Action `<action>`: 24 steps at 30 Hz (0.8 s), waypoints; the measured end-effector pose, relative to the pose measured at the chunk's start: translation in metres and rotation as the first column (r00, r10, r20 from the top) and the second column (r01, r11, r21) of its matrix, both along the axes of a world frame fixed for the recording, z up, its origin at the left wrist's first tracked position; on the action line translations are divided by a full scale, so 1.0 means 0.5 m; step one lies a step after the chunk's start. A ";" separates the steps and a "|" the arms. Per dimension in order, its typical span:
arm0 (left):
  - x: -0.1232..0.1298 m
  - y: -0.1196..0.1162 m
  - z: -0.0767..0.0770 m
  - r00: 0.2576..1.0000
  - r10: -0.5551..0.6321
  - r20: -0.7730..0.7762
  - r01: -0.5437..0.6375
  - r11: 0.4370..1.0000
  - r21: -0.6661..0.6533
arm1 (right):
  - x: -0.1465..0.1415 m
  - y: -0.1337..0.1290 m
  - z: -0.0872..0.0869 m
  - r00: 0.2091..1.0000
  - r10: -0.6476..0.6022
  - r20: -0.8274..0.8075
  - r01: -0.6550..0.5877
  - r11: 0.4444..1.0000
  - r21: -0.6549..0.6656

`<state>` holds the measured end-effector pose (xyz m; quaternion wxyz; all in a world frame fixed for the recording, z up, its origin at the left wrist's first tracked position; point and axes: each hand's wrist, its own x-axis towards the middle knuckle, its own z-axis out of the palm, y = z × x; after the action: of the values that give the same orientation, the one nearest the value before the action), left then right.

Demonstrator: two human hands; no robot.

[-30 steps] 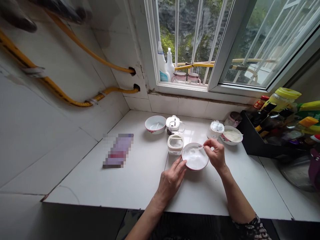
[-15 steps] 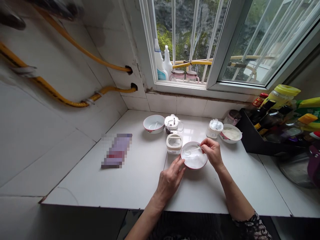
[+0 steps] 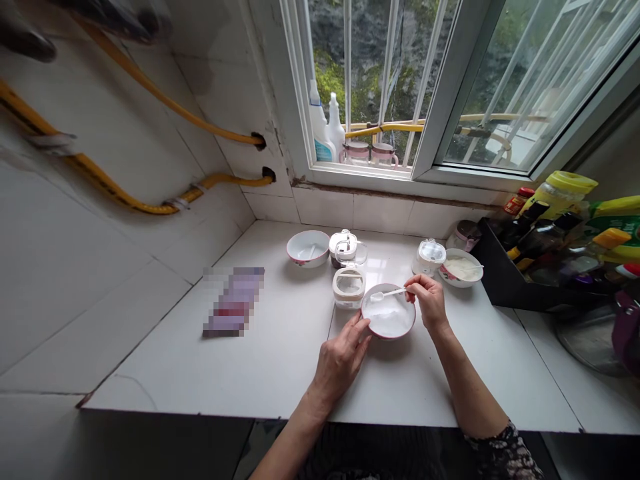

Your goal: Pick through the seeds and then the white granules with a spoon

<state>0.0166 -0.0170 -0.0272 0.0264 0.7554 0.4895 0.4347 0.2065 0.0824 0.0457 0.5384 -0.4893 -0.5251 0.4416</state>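
My left hand (image 3: 343,355) steadies the near left side of a white bowl (image 3: 399,335), its fingers closed along the rim. White powder or grains (image 3: 393,323) fill the bottom of that bowl. In my right hand (image 3: 428,303), a small white spoon (image 3: 389,294) is pinched by its handle; its head hovers over the far left part of the bowl. Touching or nearly touching the bowl is a clear seasoning jar (image 3: 349,290) with a light frame. Behind it stands a second jar (image 3: 343,245) with dark contents, its clear lid seemingly raised.
A bowl (image 3: 299,256) with a spoon in it sits at the back left. Rightward are another white-lidded jar (image 3: 429,256) and a bowl (image 3: 463,283) of pale contents. A black bin (image 3: 505,280) of bottles stands at right. A blurred-out purple item (image 3: 234,301) lies left.
The spoon has lifted from the powder and now lies more level, above the bowl's far side. My right hand has shifted slightly right and up. My left hand stays put.
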 end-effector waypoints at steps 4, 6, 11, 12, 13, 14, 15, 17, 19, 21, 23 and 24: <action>0.002 0.000 0.003 1.000 0.001 -0.008 0.000 1.000 0.019 | -0.022 -0.002 0.006 0.999 -0.027 -0.047 0.029 0.998 0.052; 0.003 0.000 0.005 1.000 -0.002 -0.005 0.002 1.000 0.024 | -0.038 -0.008 0.008 0.999 -0.027 -0.021 0.029 0.993 0.116; 0.003 0.001 0.005 1.000 -0.009 -0.007 0.009 1.000 0.024 | -0.070 -0.023 -0.004 0.951 -0.035 0.307 -0.115 0.883 0.455; 0.003 0.001 0.004 1.000 -0.009 -0.009 0.010 1.000 0.022 | -0.072 -0.024 -0.007 0.916 -0.051 0.398 -0.184 0.828 0.530; 0.003 0.001 0.003 1.000 -0.009 -0.009 0.009 1.000 0.020 | -0.072 -0.025 -0.007 0.880 -0.073 0.470 -0.249 0.771 0.586; 0.002 0.001 0.003 1.000 -0.008 -0.008 0.008 1.000 0.018 | -0.071 -0.026 -0.007 0.853 -0.096 0.513 -0.293 0.725 0.623; 0.002 0.001 0.003 1.000 -0.006 -0.007 0.006 1.000 0.017 | -0.067 -0.026 -0.004 0.841 -0.119 0.528 -0.308 0.698 0.647; 0.002 0.001 0.003 1.000 -0.003 -0.008 0.003 1.000 0.012 | -0.055 -0.025 0.003 0.850 -0.178 0.496 -0.245 0.699 0.671; 0.002 0.000 0.005 1.000 -0.001 -0.010 0.001 1.000 0.013 | -0.036 -0.024 0.010 0.865 -0.248 0.437 -0.127 0.733 0.668; 0.002 0.000 0.007 1.000 0.002 -0.011 -0.002 1.000 0.020 | -0.017 -0.021 0.011 0.860 -0.289 0.420 -0.044 0.780 0.625; 0.002 0.000 0.008 1.000 0.005 -0.010 -0.005 1.000 0.031 | -0.003 -0.019 0.007 0.843 -0.282 0.457 -0.024 0.831 0.556; 0.002 0.000 0.009 1.000 0.007 -0.010 -0.007 0.999 0.033 | 0.001 -0.017 0.003 0.833 -0.267 0.484 -0.029 0.854 0.520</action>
<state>0.0175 -0.0168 -0.0228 0.0100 0.7563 0.4850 0.4389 0.2070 0.0737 0.0473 0.5048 -0.4673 -0.7194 0.0963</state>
